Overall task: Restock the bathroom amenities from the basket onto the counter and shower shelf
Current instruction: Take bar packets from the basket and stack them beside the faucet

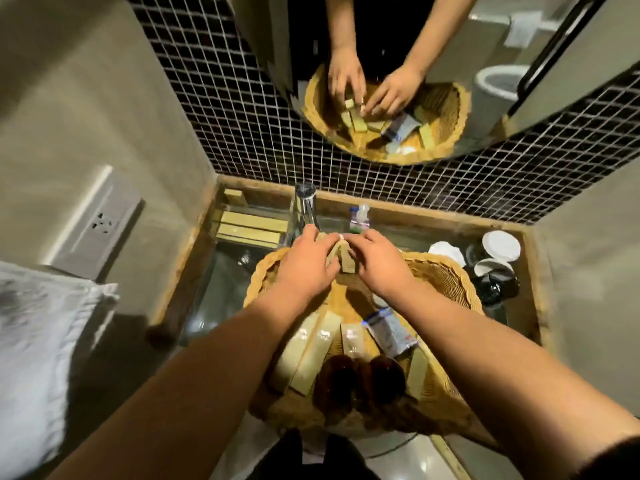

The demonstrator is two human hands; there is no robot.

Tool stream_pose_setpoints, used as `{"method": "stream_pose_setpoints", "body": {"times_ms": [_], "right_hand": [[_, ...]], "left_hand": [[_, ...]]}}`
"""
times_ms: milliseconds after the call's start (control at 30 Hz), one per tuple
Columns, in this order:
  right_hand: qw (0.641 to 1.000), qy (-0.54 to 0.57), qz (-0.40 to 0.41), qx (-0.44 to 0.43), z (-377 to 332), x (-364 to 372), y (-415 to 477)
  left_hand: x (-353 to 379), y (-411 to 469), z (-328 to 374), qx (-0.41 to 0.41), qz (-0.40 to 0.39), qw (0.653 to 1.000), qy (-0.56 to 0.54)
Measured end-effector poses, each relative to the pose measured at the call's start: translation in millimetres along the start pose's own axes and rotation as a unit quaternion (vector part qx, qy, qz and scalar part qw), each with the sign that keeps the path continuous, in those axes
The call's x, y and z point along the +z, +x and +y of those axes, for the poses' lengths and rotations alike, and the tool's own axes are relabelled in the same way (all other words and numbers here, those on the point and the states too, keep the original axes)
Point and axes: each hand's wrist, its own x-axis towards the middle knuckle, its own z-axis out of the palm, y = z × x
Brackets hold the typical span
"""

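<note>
A round wicker basket (446, 275) rests over the glass sink. Inside it lie several tan amenity boxes (313, 351), a blue-and-white sachet (389, 332) and two dark brown bottles (360, 379). My left hand (306, 261) and my right hand (379, 263) meet at the basket's far side, both closed around small tan boxes (346, 261) held upright between them. Two long tan boxes (251, 226) and a small one (235, 196) lie on the counter at the back left.
A chrome tap (304, 209) and a small clear bottle (360, 218) stand behind the basket. White cups and dark cups (495, 268) crowd the counter's right end. A mirror above shows the hands. A wall socket (102, 223) and white towel (38, 327) are on the left.
</note>
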Motion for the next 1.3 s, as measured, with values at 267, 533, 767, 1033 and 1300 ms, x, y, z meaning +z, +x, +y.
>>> {"method": "stream_pose_setpoints", "body": {"times_ms": [267,533,767,1033,1300], "right_hand": [[0.998,-0.037,0.031,-0.036,-67,-71,39],[0.995,-0.076,0.022,-0.068,-98,-94,73],[0.991,-0.099,-0.023,-0.089,-108,-72,107],[0.988,-0.1,-0.06,-0.1,-117,-32,153],[0.992,-0.071,-0.079,-0.068,-121,6,196]], "left_hand": [[-93,19,-11,-0.029,0.112,0.993,-0.014],[-141,37,-36,-0.038,0.175,0.983,-0.032],[-139,54,-68,-0.067,0.161,0.985,-0.012],[-116,80,-131,-0.14,0.132,0.981,-0.021],[-79,112,-173,-0.188,0.103,0.977,0.006]]}}
